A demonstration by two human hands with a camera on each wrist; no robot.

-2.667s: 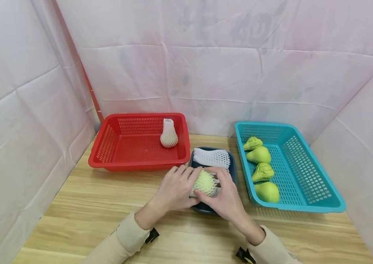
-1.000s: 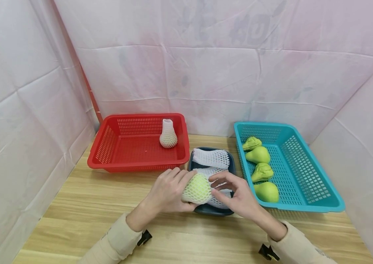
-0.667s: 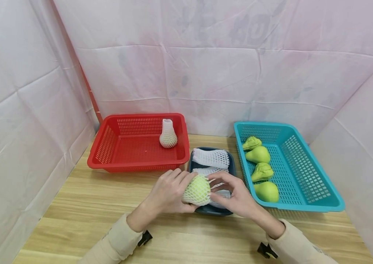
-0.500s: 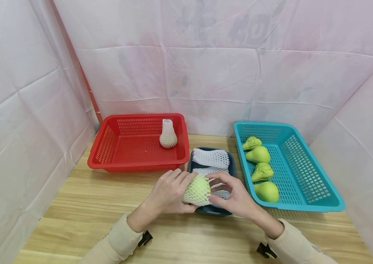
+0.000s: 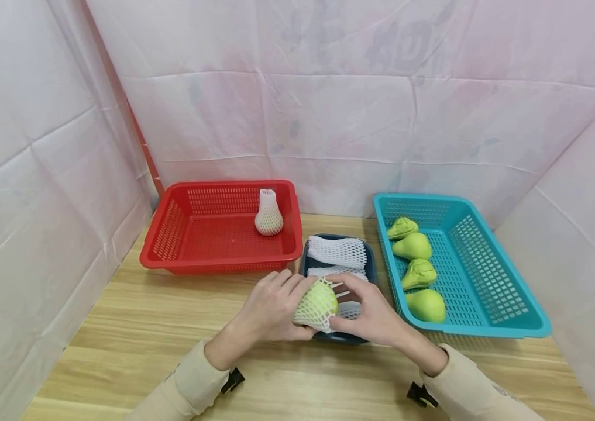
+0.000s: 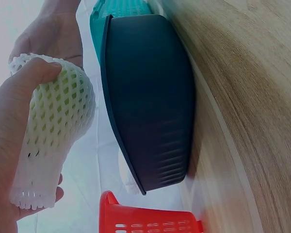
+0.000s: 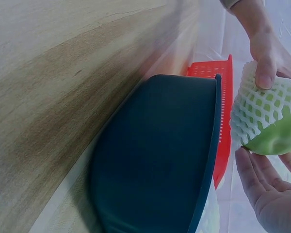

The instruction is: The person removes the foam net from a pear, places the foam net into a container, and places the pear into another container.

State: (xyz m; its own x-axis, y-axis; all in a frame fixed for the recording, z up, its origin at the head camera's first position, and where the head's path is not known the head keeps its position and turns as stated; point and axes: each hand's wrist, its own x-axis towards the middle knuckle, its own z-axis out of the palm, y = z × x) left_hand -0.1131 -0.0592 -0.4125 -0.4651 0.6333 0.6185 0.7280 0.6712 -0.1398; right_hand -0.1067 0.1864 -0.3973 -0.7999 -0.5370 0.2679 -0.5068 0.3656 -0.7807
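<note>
My left hand [image 5: 276, 307] grips a green pear [image 7: 274, 138] dressed in a white foam net [image 6: 58, 111], its thumb lying over the mesh. The pear's rounded end faces right, partly bare where the net's rim stands apart from it. At that rim, my right hand [image 5: 368, 310] pinches the mesh with thumb and fingertips, several strands stretched towards its fingers. Both hands are above a dark blue tray [image 5: 371, 257] holding more flat foam nets [image 5: 338, 251]. The narrow end of the held pear is hidden by the left hand in the head view.
A red basket [image 5: 223, 263] at the back left contains one netted pear [image 5: 268, 215]. To the right, a teal basket [image 5: 487, 330] holds several bare green pears [image 5: 413, 247] along its left side. Fabric walls [image 5: 329, 117] enclose the wooden table [image 5: 171, 310].
The net's rim has opened at the pear's rounded end, baring green skin that mesh covered before. My right hand has shifted slightly left, onto the rim; the left hand keeps its grip.
</note>
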